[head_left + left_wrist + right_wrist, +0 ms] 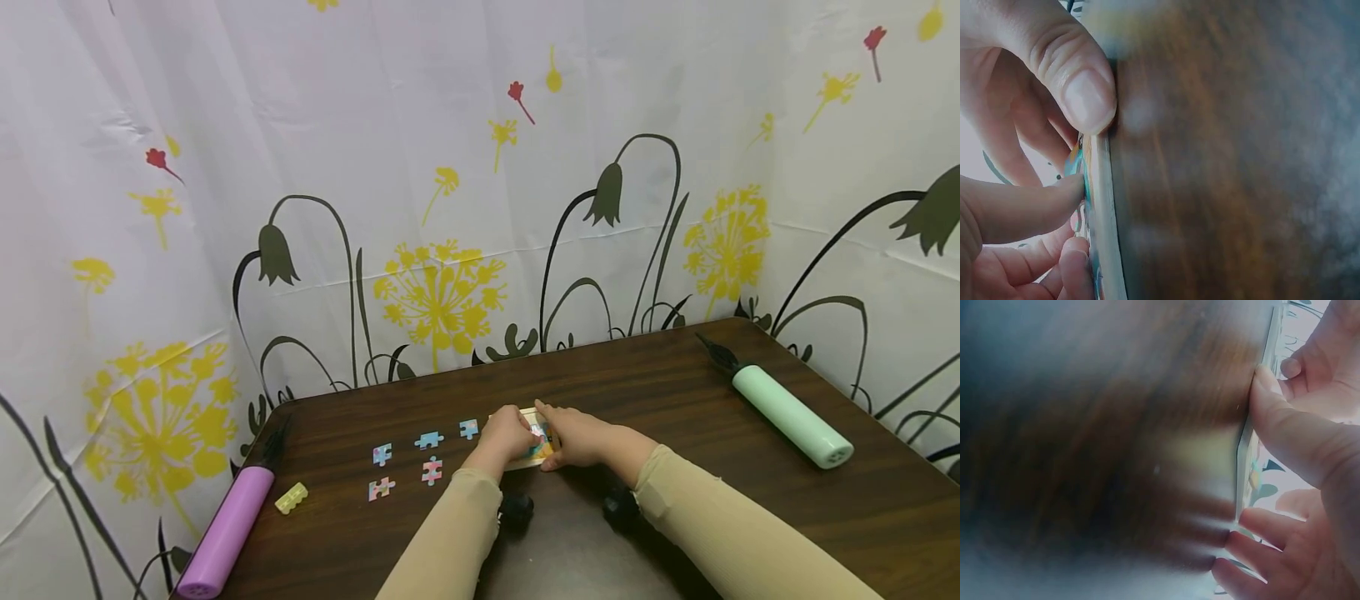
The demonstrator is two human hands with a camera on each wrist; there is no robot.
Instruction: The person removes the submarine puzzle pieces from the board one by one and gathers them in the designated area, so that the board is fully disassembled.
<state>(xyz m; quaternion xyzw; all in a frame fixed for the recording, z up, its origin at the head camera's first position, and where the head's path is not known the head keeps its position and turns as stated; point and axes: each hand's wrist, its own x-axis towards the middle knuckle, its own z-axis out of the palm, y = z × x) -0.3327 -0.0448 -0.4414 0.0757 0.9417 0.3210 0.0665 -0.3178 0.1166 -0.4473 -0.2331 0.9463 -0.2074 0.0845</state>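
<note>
**Left hand (pixel 507 435) and right hand (pixel 579 437) met over a small puzzle board (pixel 540 451)**

The puzzle board, with its pale frame and bright picture, lay on the dark wooden table (pixel 600 379), between the two hands. The right hand spanned its 3 o'clock side and gripped it, the thumb against the edge nearest the person, the index finger reaching the far edge. The left hand came in from the 9 o'clock side with fingers bent and its thumb on the picture; whether it pinched a piece, one cannot tell.

Taking the board as the centre of the dial, three loose pieces lay toward 9 o'clock: a blue one (pixel 468 429) closest to the left hand, a second blue one (pixel 429 440), then a blue-and-pink one (pixel 382 454). Between 8 and 9 o'clock lay two mostly pink pieces, one nearer (pixel 432 472) and one farther (pixel 381 489).

Beyond those, also between 8 and 9, sat a yellow block (pixel 291 498), with a purple pump (pixel 228 529) past it, at the table's edge. A mint-green pump (pixel 791 415) lay well apart at 3 o'clock. At 12 hung a white curtain (pixel 442 125) printed with flowers.
</note>
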